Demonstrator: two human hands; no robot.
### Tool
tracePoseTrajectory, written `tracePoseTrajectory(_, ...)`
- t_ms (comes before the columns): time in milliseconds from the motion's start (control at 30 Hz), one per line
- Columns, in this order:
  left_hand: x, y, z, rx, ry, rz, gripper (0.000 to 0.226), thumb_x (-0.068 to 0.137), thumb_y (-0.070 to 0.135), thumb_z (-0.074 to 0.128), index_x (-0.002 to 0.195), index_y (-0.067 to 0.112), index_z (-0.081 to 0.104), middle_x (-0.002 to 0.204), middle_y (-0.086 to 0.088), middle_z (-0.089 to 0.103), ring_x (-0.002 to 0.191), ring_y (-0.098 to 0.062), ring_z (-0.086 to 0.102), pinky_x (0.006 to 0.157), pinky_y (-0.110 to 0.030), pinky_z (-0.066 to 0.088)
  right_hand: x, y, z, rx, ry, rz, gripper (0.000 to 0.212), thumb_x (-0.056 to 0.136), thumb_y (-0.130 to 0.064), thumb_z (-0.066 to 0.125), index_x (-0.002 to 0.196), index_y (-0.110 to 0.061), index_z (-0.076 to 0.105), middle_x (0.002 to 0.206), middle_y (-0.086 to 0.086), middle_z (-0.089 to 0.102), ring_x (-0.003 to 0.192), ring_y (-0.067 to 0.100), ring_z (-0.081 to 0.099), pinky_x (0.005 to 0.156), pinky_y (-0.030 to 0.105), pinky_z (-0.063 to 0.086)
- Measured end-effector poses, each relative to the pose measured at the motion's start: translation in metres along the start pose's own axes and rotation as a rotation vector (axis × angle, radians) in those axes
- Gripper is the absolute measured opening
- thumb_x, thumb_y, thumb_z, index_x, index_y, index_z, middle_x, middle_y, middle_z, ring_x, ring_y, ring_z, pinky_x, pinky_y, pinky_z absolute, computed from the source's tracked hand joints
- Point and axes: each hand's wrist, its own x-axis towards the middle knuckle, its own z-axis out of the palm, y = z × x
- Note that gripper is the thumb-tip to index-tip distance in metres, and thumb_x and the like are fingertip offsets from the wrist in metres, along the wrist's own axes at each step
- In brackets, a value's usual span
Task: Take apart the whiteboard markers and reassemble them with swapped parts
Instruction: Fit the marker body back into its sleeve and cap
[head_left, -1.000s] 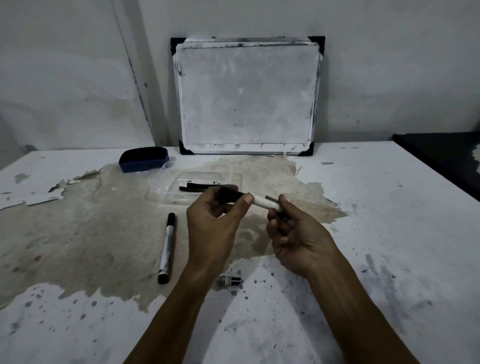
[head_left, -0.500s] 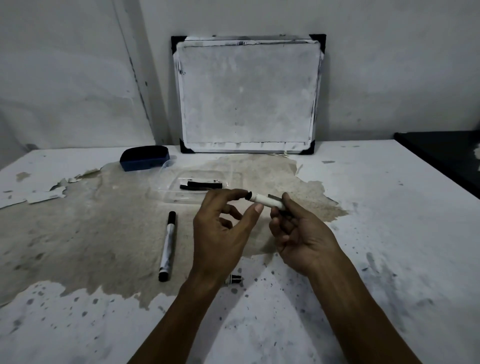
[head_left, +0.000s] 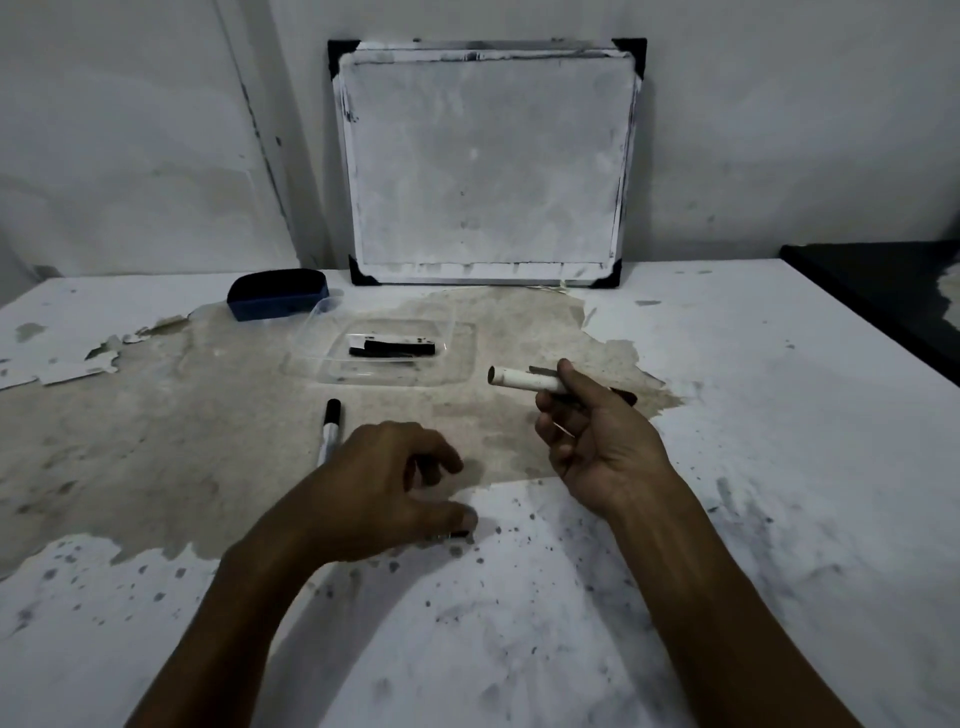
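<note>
A person's right hand (head_left: 597, 441) grips a white marker barrel (head_left: 524, 379), its open end pointing left, raised just in front of a clear plastic tray (head_left: 462, 358). The left hand (head_left: 384, 488) rests low on the table (head_left: 727, 467) nearer than the tray, fingers curled over a small dark marker part (head_left: 457, 533) (contact unclear). A capped marker (head_left: 330, 426) lies left of that hand. Dark marker pieces (head_left: 392, 347) sit inside the tray. A whiteboard (head_left: 485, 161) leans behind it.

This looks like a bare, worn room, maybe a plain work spot. The wall (head_left: 130, 130) is stained. The white table (head_left: 779, 415) has peeling paint. A smudged whiteboard (head_left: 483, 161) leans at its back edge, an eraser (head_left: 278, 301) close by.
</note>
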Motion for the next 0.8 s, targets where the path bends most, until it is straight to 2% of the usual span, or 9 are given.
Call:
tracePoseTrajectory(100,-0.008,-0.004,0.006,0.071,-0.069,0.025,0.042,0.069,0.047,0.077,0.105,0.028,0.069,0.095,0.014,0.056,0.082,0.0,0.053,0.066,-0.011,0.041,-0.002,0.0,0.0,-0.053,-0.031,-0.014,0.018,0.083,-0.032,0.072,0.086,-0.014,0.075,0.059,0.0,0.068,0.043,0.01,0.059,0.034,0.015,0.031)
tracePoseTrajectory(200,-0.01,-0.004,0.01,0.058,-0.009,0.041,0.022,0.075,0.038,0.076,0.093,0.026,0.074,0.089,0.014,0.057,0.079,-0.003,0.055,0.064,-0.012,0.04,-0.004,0.002,0.0,-0.118,-0.059,-0.035,0.02,0.083,-0.033,0.071,0.085,-0.015,0.077,0.058,-0.001,0.068,0.044,0.009,0.058,0.035,0.016,0.03)
tracePoseTrajectory(333,-0.006,0.003,0.002,-0.023,0.235,0.007,0.011,0.08,0.03,0.072,0.091,0.029,0.07,0.08,0.018,0.063,0.072,0.003,0.06,0.056,-0.008,0.04,-0.005,0.003,-0.001,-0.145,-0.047,-0.048,0.019,0.083,-0.032,0.071,0.074,-0.016,0.076,0.057,0.0,0.069,0.044,0.01,0.058,0.036,0.017,0.03)
tracePoseTrajectory(433,-0.001,0.012,-0.008,-0.106,0.464,0.035,0.017,0.078,0.026,0.075,0.094,0.023,0.072,0.074,0.021,0.06,0.069,0.005,0.06,0.056,-0.003,0.042,-0.004,0.003,-0.002,-0.155,-0.047,-0.056,0.018,0.083,-0.032,0.071,0.077,-0.016,0.075,0.057,0.0,0.069,0.043,0.01,0.058,0.036,0.017,0.03)
tracePoseTrajectory(500,0.002,0.017,-0.011,-0.139,0.537,0.057,0.017,0.076,0.024,0.077,0.092,0.02,0.073,0.071,0.021,0.06,0.075,0.004,0.06,0.057,-0.003,0.041,-0.004,0.004,-0.001,-0.179,-0.05,-0.067,0.018,0.083,-0.033,0.071,0.08,-0.015,0.075,0.057,0.0,0.069,0.044,0.01,0.058,0.036,0.017,0.031)
tracePoseTrajectory(600,0.005,0.018,-0.01,-0.143,0.562,0.075,0.019,0.074,0.023,0.079,0.091,0.016,0.075,0.068,0.02,0.06,0.075,-0.003,0.06,0.056,-0.008,0.044,-0.004,0.004,0.0,-0.228,-0.053,-0.088,0.019,0.083,-0.033,0.071,0.079,-0.015,0.076,0.058,0.001,0.069,0.045,0.011,0.058,0.037,0.018,0.031)
tracePoseTrajectory(800,0.008,0.016,-0.004,-0.156,0.531,0.081,0.024,0.071,0.024,0.082,0.093,0.017,0.077,0.068,0.017,0.064,0.074,-0.006,0.06,0.06,-0.015,0.048,-0.003,0.006,0.0,-0.263,-0.055,-0.124,0.032,0.084,-0.033,0.071,0.099,-0.005,0.075,0.061,0.003,0.07,0.046,0.012,0.06,0.036,0.018,0.033)
